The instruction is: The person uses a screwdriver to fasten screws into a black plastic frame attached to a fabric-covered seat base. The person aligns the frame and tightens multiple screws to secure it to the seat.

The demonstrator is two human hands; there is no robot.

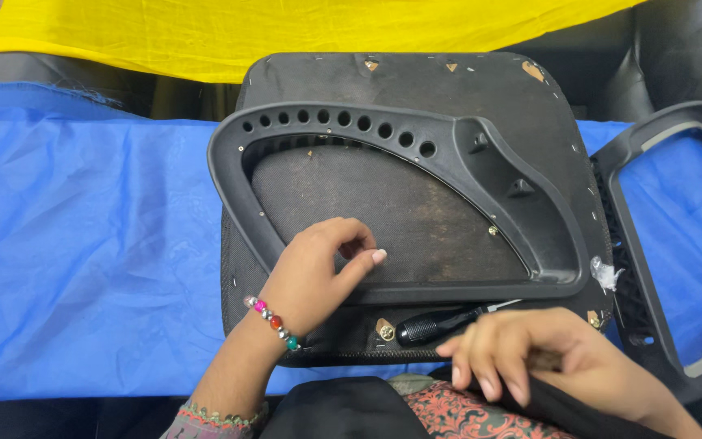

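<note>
An upturned black chair seat (481, 89) lies on a blue cloth, with a black plastic frame (343, 122) full of round holes resting on its brown underside (400, 211). My left hand (318, 272), with a beaded bracelet on the wrist, rests on the frame's lower left edge, thumb and forefinger pinched together; whether they hold something small I cannot tell. My right hand (542, 354) hovers at the seat's near edge with fingers spread and blurred, just right of a black-handled screwdriver (440, 321) that lies on the seat.
A second black plastic frame (652, 244) lies to the right on the blue cloth (83, 244). Yellow fabric (286, 32) stretches across the back. A crumpled white scrap (604, 272) sits at the seat's right edge. My patterned clothing (457, 410) is at the bottom.
</note>
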